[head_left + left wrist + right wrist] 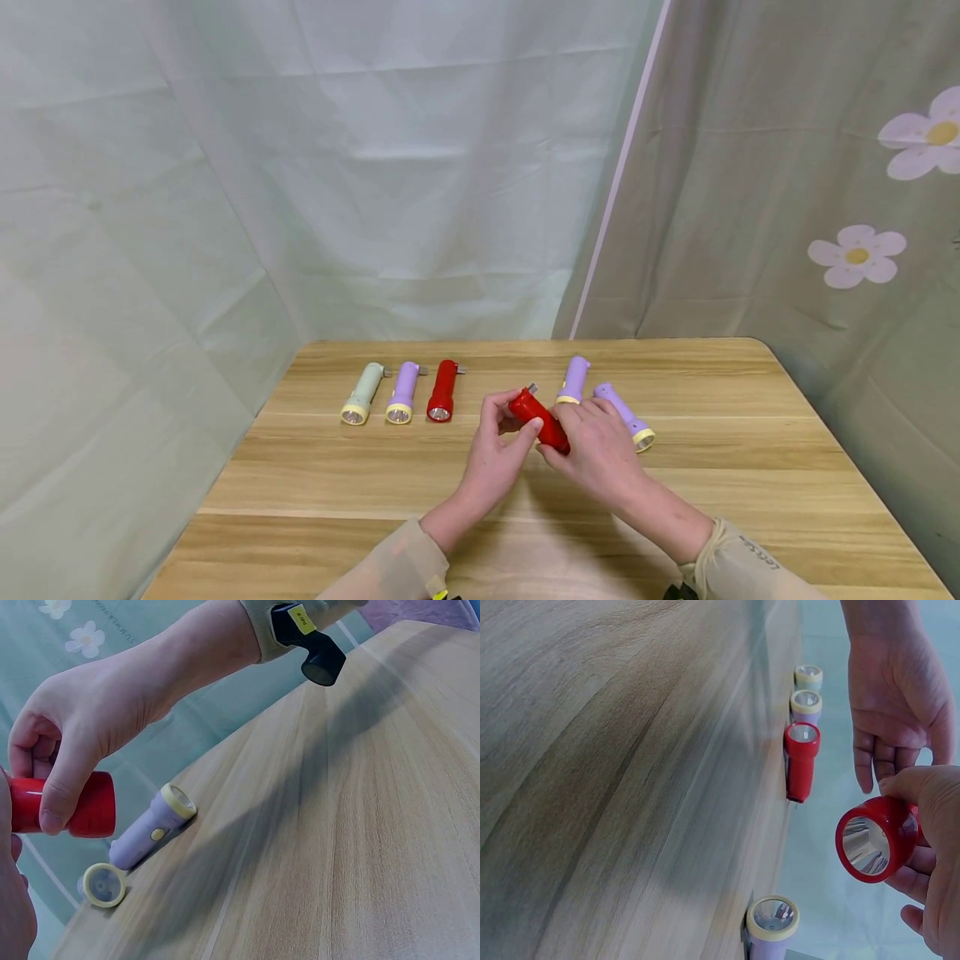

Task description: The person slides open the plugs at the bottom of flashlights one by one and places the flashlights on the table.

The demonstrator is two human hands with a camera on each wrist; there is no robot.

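Note:
Above the table, both hands hold a red flashlight [529, 408] whose head tilts down toward the right. My left hand [493, 457] pinches its tail end between thumb and fingers, where a small metal plug [533, 388] sticks out. Nearer the lamp end, my right hand [602, 450] grips the body and covers most of the head in the head view. In the right wrist view the round silver reflector [866, 845] shows. Just beyond the right hand lie two purple flashlights, one upright in direction [574, 377] and one slanted [642, 438]; the hand partly hides both.
On the left of the wooden table [315, 500], a pale green flashlight [365, 390], a purple flashlight [405, 388] and a second red flashlight [444, 387] lie in a row, metal plugs out at their tails. A pale curtain [450, 183] hangs behind the table.

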